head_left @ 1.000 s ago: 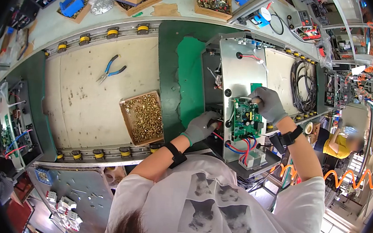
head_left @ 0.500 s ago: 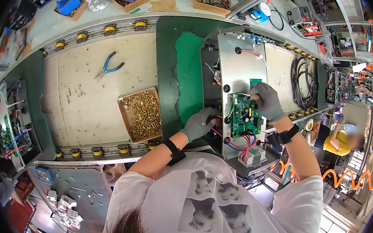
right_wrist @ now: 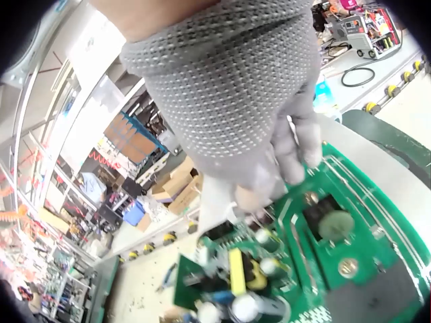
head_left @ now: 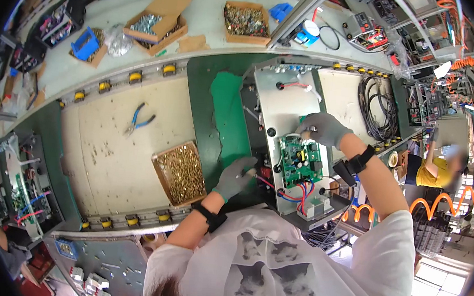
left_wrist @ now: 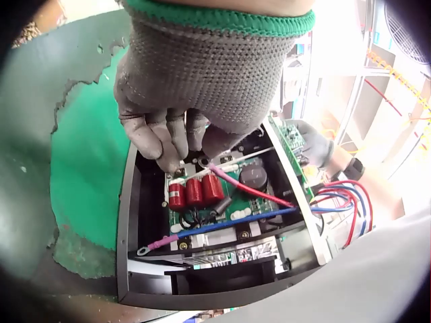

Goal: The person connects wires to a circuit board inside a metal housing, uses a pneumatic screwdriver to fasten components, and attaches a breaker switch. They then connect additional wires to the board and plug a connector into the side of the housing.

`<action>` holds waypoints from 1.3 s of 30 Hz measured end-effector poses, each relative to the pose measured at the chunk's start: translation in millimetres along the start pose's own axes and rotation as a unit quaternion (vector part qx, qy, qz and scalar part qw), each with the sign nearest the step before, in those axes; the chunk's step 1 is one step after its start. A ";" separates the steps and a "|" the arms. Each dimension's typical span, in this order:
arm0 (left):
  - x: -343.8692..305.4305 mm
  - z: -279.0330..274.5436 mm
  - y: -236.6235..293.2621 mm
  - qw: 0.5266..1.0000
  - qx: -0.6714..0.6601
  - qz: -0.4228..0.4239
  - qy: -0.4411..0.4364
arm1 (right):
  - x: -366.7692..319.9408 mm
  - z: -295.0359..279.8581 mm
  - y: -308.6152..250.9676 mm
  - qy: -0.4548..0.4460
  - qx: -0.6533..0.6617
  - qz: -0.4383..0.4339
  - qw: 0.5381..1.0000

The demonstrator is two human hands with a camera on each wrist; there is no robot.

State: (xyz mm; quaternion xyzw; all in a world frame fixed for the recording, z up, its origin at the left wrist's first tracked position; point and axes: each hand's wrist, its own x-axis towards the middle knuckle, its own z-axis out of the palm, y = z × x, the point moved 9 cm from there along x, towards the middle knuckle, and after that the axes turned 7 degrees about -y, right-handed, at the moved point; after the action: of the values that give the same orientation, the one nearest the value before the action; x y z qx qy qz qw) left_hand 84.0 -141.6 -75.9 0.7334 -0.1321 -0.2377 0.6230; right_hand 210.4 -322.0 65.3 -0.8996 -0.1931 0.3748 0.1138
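Note:
My gloved left hand [left_wrist: 202, 81] reaches into an open black metal housing [left_wrist: 124, 222], fingers curled downward. Right at its thumb tip is the ring lug of a red wire [left_wrist: 249, 191] with a pink sleeve; I cannot tell whether the fingers pinch it. Below, a blue wire [left_wrist: 229, 224] lies loose across three red cylindrical components [left_wrist: 195, 192]. My gloved right hand [head_left: 326, 130] grips at the upper edge of a green circuit board [head_left: 299, 163], which is mounted on an upright metal panel [head_left: 278, 98]. In the right wrist view, its thumb and fingers bend down among small components.
Left of the housing lie a cardboard box of brass screws [head_left: 181, 174] and blue-handled pliers [head_left: 138, 121]. A coiled black cable [head_left: 377, 106] lies to the right. Roller rails [head_left: 136, 77] edge the line. Boxes of fasteners [head_left: 246, 25] stand on the back bench. Another person [head_left: 438, 171] is farther right.
The head view has tilted, so the bench and housing appear lower and farther left. Both hands stay at about the same places on the housing and board; the left fingers have shifted slightly outward.

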 end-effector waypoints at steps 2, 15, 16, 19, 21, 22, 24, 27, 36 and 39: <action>-10.9 -17.1 -14.5 0.999 -0.023 -0.026 0.018 | 11.1 -17.5 6.4 -0.047 -0.014 0.038 0.998; -36.1 -97.3 132.4 0.981 -0.160 -0.017 0.107 | 54.9 -63.8 30.3 0.107 -0.253 0.149 0.950; -33.1 -97.9 144.7 0.982 -0.155 -0.017 0.109 | 51.0 -61.6 33.3 0.048 -0.212 0.170 0.961; -7.5 -92.3 183.7 0.984 -0.170 0.011 0.056 | 33.0 -87.3 27.1 0.095 -0.094 0.144 0.981; 18.9 -84.8 209.1 0.996 -0.073 0.047 -0.007 | 19.1 -102.9 17.0 0.165 0.005 0.096 0.982; 34.0 -85.9 217.4 0.996 -0.040 0.083 0.015 | 18.9 -99.7 17.6 0.169 0.008 0.094 0.981; 73.4 -80.7 214.0 0.991 0.017 0.120 0.054 | 24.0 -91.6 13.1 0.184 0.132 -0.002 0.974; 121.8 -66.9 192.0 0.982 0.086 0.143 0.088 | 32.4 -71.9 21.0 0.179 0.215 -0.013 0.960; 152.8 -78.4 112.1 0.965 0.026 0.098 0.240 | 41.8 -58.1 44.2 0.197 0.343 -0.082 0.915; 139.9 -81.0 116.1 0.959 0.070 0.076 0.263 | 42.2 -57.7 35.2 0.208 0.205 -0.118 0.949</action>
State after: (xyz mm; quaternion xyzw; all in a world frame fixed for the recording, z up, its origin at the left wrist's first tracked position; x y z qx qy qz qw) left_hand 256.6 -163.1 20.7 0.7995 -0.0357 0.0216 0.5992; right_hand 288.3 -338.8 66.4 -0.8857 -0.1889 0.1947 0.3768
